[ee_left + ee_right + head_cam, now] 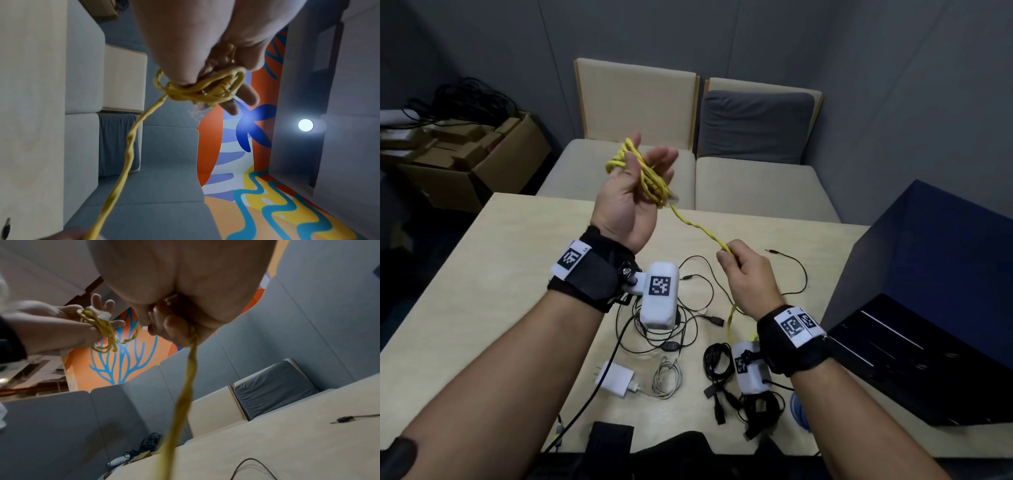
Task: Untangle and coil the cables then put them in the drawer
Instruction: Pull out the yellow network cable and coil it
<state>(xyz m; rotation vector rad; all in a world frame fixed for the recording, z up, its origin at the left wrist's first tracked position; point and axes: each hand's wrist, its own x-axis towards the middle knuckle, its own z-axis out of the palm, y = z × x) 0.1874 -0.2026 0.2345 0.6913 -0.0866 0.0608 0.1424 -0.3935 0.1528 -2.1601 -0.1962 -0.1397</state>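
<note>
Head view: my left hand [633, 192] is raised palm-up above the far edge of the surface [493, 274], its fingers [662, 161] spread and nearly straight, with several loops of the yellow cable [650, 178] wound around them. The left wrist view shows the same loops crossing the fingers [244, 95], with a clear plug [198, 111] hanging just below the bundle. From the coil one kinked strand runs down and to the right into my right hand [748, 277]; that grip is pressed together, thumb and curled fingers pinching the strand. The right wrist view confirms this: the cable leaves the closed fingers [172, 331] and drops toward the surface, while the left hand [61, 327] with its coil sits up and to the left. In the head view the rest of the yellow cable hangs below the right wrist.

On the surface beneath the hands lie a loose tangle of thin black cables [688, 308], a white charger [616, 378] with a coiled white cable [667, 377] beside it, a bundled black cable [719, 363] nearer the right forearm, and a blue cable [799, 409] partly hidden by that forearm. A dark blue drawer unit [935, 298] stands at the right edge of the surface, with its black drawer [893, 353] pulled open toward me. Behind the surface stand two beige chairs [637, 102]; a cardboard box [482, 161] stands at far left.
</note>
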